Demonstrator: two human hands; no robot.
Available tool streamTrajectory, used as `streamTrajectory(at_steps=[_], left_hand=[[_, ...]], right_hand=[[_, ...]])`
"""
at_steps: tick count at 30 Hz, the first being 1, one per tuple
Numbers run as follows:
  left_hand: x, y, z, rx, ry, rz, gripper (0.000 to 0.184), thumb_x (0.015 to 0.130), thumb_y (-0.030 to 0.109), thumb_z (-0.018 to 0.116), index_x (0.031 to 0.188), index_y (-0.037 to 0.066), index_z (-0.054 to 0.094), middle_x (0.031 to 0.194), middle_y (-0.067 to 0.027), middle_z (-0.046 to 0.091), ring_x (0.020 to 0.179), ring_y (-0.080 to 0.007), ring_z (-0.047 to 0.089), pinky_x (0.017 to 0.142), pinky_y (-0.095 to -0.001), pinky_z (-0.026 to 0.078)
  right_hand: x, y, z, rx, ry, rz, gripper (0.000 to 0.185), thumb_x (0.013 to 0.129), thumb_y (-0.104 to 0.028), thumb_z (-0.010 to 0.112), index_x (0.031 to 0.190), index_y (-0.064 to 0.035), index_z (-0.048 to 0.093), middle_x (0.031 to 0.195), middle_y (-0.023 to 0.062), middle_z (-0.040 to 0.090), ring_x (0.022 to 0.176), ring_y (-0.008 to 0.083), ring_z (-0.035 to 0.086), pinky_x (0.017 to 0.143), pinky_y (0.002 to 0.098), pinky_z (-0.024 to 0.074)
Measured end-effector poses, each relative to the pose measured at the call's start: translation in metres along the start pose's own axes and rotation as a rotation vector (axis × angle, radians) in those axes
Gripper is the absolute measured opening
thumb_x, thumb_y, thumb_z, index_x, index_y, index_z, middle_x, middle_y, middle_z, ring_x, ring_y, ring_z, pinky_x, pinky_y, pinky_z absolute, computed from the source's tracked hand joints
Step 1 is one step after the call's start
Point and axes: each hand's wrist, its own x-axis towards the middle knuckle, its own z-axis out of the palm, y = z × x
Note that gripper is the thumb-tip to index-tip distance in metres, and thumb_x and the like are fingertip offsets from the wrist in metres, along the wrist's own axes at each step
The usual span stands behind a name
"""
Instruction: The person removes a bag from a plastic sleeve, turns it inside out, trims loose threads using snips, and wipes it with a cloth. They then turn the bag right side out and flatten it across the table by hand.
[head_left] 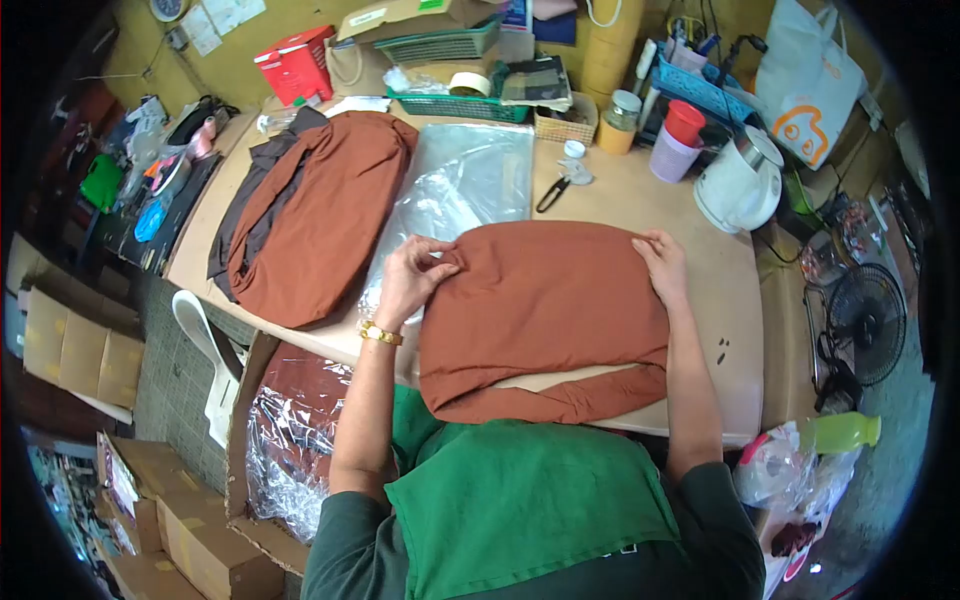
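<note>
A rust-brown fabric piece (545, 300), folded so that a looped strip hangs at its near side, lies on the table in front of me. My left hand (415, 275) pinches its far left corner between thumb and fingers, a gold bracelet on that wrist. At the far right corner my right hand (662, 265) grips the cloth edge with thumb and fingertips. Farther left is a pile of brown fabric (325, 210) with a dark grey piece partly beneath it. Clear plastic bags (470, 175) lie behind my left hand.
Small black-handled snips (552, 194) lie beyond the fabric. At the back right stand a white kettle (740, 185), cups and a jar (620, 122). An open carton (240, 440) with plastic-wrapped brown fabric stands below the table's left front edge. A black fan (866, 322) is at right.
</note>
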Motion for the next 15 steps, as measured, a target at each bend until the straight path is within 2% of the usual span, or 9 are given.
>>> streamTrajectory(at_steps=[2,4,6,7,10,12,13,14,15], left_hand=[[-0.004,0.008,0.003,-0.023,0.033,0.052,0.028,0.075,0.006,0.081,0.102,0.006,0.074,0.086,-0.0051,0.063,0.071,-0.0151,0.065,0.065,-0.0286,0.052],[-0.004,0.006,0.003,-0.003,0.053,0.068,0.025,0.076,0.007,0.08,0.101,0.006,0.074,0.083,-0.0047,0.063,0.071,-0.0157,0.065,0.064,-0.0291,0.052],[-0.002,0.002,0.004,0.166,0.182,0.282,0.016,0.083,0.009,0.076,0.097,0.003,0.073,0.081,-0.0061,0.066,0.073,-0.0154,0.065,0.066,-0.029,0.051],[-0.001,0.002,0.005,0.168,0.185,0.284,0.016,0.083,0.009,0.076,0.097,0.003,0.073,0.081,-0.0061,0.066,0.073,-0.0154,0.065,0.066,-0.029,0.051],[0.002,0.012,0.014,-0.221,0.318,0.076,0.014,0.094,0.012,0.065,0.091,-0.002,0.069,0.077,-0.0082,0.069,0.071,-0.011,0.06,0.067,-0.0265,0.049],[0.01,0.031,0.009,-0.219,0.339,0.119,0.014,0.094,0.011,0.064,0.091,-0.002,0.068,0.077,-0.0084,0.069,0.07,-0.0103,0.059,0.067,-0.0264,0.048],[0.018,0.043,0.006,-0.216,0.366,0.167,0.014,0.094,0.011,0.064,0.09,-0.002,0.068,0.076,-0.0085,0.068,0.069,-0.0096,0.057,0.067,-0.0263,0.048],[0.024,0.056,0.001,-0.112,0.349,0.147,0.012,0.093,0.01,0.064,0.091,-0.001,0.067,0.076,-0.0089,0.068,0.072,-0.014,0.062,0.07,-0.0286,0.049],[0.033,0.058,-0.003,0.062,0.334,0.286,0.016,0.092,0.007,0.063,0.107,0.001,0.064,0.098,-0.0154,0.067,0.091,-0.0272,0.065,0.08,-0.0371,0.05]], right_hand=[[-0.005,0.006,-0.004,0.175,0.058,0.094,0.008,0.093,-0.005,0.065,0.097,-0.0001,0.06,0.082,0.0011,0.062,0.077,0.0057,0.056,0.072,0.0218,0.0465],[-0.007,0.019,-0.012,0.165,0.047,0.136,0.007,0.094,-0.005,0.063,0.096,-0.0006,0.059,0.081,0.0014,0.062,0.079,0.006,0.057,0.074,0.0218,0.0467],[-0.009,0.024,-0.019,0.152,0.043,0.18,0.006,0.095,-0.005,0.062,0.095,-0.001,0.057,0.081,0.0017,0.062,0.081,0.0062,0.057,0.077,0.0217,0.047],[-0.009,0.022,-0.023,0.117,0.072,0.131,0.007,0.096,-0.005,0.061,0.093,-0.0009,0.056,0.081,0.0011,0.061,0.082,0.0066,0.057,0.076,0.0228,0.0471],[-0.006,-0.003,-0.029,0.015,0.19,-0.017,0.008,0.097,-0.005,0.059,0.091,-0.001,0.054,0.079,0.0021,0.06,0.082,0.0086,0.056,0.076,0.0249,0.047],[-0.005,-0.028,-0.042,-0.062,0.282,-0.104,0.007,0.097,-0.005,0.058,0.092,-0.0012,0.054,0.078,0.0037,0.059,0.081,0.0102,0.056,0.076,0.0259,0.0468],[0.0,-0.043,-0.051,-0.25,0.268,-0.119,0.005,0.096,-0.005,0.059,0.095,-0.0016,0.055,0.082,0.0074,0.061,0.083,0.0162,0.059,0.078,0.0295,0.0479],[0.006,-0.058,-0.062,-0.439,0.251,-0.131,0.006,0.095,-0.006,0.059,0.099,-0.002,0.057,0.086,0.0112,0.063,0.086,0.0222,0.062,0.081,0.0331,0.049],[0.01,-0.09,-0.059,-0.592,0.286,-0.139,0.012,0.093,-0.007,0.061,0.103,-0.0026,0.058,0.091,0.0145,0.064,0.09,0.0276,0.063,0.084,0.0366,0.0492]])
